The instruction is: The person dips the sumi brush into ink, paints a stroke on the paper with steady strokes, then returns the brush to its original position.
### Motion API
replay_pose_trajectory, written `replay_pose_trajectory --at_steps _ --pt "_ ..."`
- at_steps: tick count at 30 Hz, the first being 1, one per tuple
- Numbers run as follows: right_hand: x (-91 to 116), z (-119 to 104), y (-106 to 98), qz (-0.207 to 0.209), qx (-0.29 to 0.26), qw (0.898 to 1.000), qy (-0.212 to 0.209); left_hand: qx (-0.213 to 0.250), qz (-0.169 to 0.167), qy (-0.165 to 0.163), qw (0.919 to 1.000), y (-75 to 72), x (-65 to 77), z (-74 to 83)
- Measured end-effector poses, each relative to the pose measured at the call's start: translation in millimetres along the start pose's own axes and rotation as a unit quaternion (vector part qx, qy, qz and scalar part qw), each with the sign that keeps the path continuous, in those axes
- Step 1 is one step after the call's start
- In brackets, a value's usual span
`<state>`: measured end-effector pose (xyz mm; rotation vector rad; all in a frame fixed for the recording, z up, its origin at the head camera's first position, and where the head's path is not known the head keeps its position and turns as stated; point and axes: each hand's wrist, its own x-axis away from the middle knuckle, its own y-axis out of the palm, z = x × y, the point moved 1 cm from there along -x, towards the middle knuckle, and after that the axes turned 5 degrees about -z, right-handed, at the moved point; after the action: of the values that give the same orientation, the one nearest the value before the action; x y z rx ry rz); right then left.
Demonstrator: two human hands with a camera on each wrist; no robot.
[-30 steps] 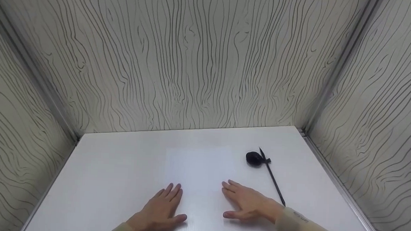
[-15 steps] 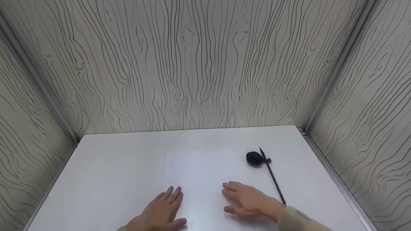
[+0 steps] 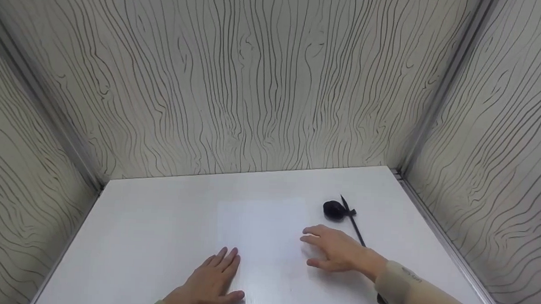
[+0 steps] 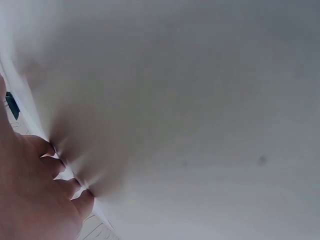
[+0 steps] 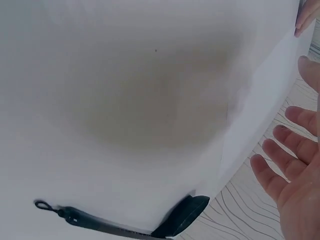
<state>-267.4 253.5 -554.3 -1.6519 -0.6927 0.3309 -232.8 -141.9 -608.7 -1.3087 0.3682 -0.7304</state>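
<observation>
- Pale sheet (image 3: 267, 225): flat on white table (image 3: 153, 224).
- Left hand (image 3: 207, 281): fingers straight, close together, palm down, fingertips at sheet's near left corner.
- Right hand (image 3: 337, 251): fingers spread, loosely bent, raised just beside sheet's right edge.
- Black long-handled tool (image 3: 335, 211): lying right of sheet, partly hidden by right arm (image 3: 422, 289).
- Line-patterned panel (image 3: 255, 78): behind sheet.

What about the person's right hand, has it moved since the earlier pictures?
Yes, in the head view the right hand has moved forward and slightly to the right, closer to the round end of the dark tool, which has stayed put.
</observation>
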Motion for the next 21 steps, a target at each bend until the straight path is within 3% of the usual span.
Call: replay_pose_trajectory --at_steps 12,21 --pt "15.2 25.2 -11.2 0.073 0.095 0.993 -0.015 0.013 0.004 0.009 0.9999 -0.7 2.9 -1.4" --pt "28.2 54.6 -15.0 0.092 0.098 0.991 0.001 0.01 -0.002 0.009 0.9999 -0.7 3.6 -0.8"
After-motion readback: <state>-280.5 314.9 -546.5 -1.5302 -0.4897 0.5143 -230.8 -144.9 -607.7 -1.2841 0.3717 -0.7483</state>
